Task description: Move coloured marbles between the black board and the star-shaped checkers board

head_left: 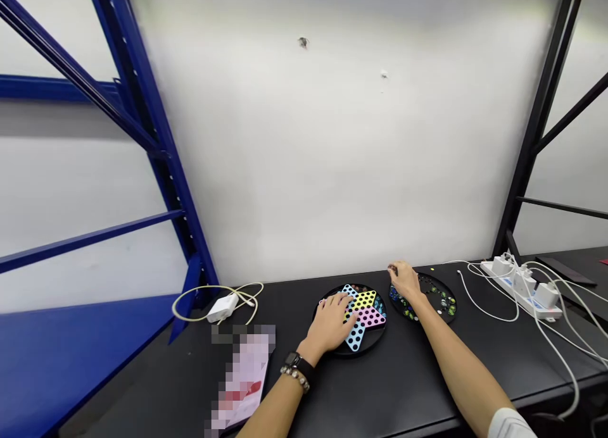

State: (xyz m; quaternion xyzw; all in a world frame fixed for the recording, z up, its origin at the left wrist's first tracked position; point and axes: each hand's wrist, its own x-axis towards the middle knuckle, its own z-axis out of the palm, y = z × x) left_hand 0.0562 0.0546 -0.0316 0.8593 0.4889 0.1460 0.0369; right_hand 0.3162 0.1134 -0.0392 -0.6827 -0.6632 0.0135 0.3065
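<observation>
A star-shaped Chinese checkers board (365,318) in light blue, yellow and pink, dotted with dark holes, sits in a round black tray (368,348). My left hand (332,319) lies over the board's left part with its fingers stretched out. To the right, a second round black tray (446,318) holds loose marbles (444,302), several green and some blue or clear. Over that tray's upper left rim is my right hand (403,278), its fingers pinched together. Something small, dark and reddish shows at the fingertips, too small to name.
A pixelated phone or tablet (244,384) lies left of my left forearm. A white adapter (223,307) with a coiled cable rests behind it. At right is a power strip (522,289) with plugs and trailing cables. The wall (332,172) stands close behind the table.
</observation>
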